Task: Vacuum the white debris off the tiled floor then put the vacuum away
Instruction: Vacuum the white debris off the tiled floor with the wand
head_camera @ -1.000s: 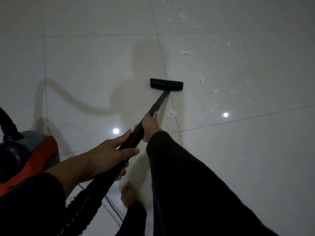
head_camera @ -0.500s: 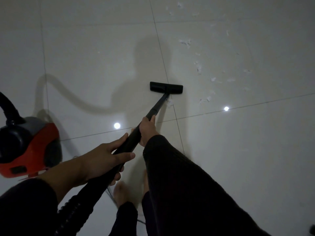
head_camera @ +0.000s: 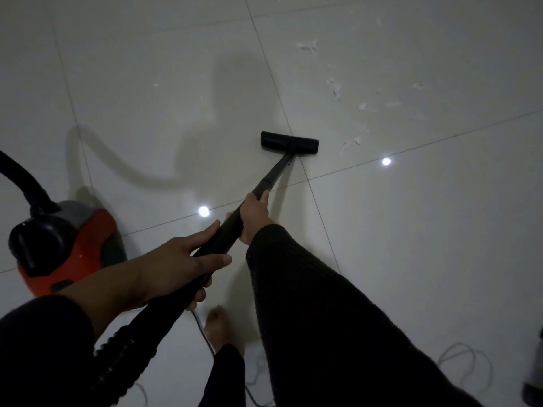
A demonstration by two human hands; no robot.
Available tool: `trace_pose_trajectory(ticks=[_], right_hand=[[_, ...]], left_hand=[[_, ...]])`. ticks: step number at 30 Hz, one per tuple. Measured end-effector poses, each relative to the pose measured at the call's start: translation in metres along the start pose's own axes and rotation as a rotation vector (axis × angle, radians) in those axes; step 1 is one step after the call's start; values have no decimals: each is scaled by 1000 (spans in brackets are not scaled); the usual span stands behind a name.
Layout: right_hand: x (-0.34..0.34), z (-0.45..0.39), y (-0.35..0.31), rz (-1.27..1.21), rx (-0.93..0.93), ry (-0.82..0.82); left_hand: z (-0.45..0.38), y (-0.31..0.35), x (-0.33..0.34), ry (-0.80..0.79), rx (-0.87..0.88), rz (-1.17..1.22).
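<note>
A black vacuum wand [head_camera: 271,174] runs from my hands out to a flat black floor nozzle [head_camera: 289,143] resting on the pale tiled floor [head_camera: 147,83]. My right hand [head_camera: 255,214] grips the wand further along; my left hand [head_camera: 179,259] grips its thicker lower end, where the ribbed hose [head_camera: 126,353] begins. White debris [head_camera: 351,144] lies just right of the nozzle, with several more scraps [head_camera: 335,89] scattered beyond it. The red and black vacuum body [head_camera: 64,248] sits on the floor at my left.
A thin power cord [head_camera: 202,333] trails past my bare foot [head_camera: 220,330], and another loop of cord [head_camera: 464,365] lies at the lower right. A dark object [head_camera: 536,377] stands at the right edge. Two ceiling-light reflections shine on the tiles.
The nozzle has been drawn back toward me over the scrap that lay beside the wand, which is no longer seen. The view has tilted down, showing more of the vacuum body.
</note>
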State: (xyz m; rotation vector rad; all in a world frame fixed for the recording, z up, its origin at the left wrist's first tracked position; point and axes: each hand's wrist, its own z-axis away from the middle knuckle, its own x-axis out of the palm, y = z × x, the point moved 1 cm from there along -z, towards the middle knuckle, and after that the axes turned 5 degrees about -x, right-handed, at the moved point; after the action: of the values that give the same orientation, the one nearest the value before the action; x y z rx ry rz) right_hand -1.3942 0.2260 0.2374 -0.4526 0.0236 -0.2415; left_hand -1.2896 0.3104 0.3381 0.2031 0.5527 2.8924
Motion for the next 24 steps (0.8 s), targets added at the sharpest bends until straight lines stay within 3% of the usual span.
trace_pose_trajectory(ticks=[11,24], right_hand=[[-18,4,30,-91,11,48],[-102,-24,12,-85,10,72]], left_hand=[[-5,-23,3,-72,4,-80],[-32,-2,76,-111,-2,-123]])
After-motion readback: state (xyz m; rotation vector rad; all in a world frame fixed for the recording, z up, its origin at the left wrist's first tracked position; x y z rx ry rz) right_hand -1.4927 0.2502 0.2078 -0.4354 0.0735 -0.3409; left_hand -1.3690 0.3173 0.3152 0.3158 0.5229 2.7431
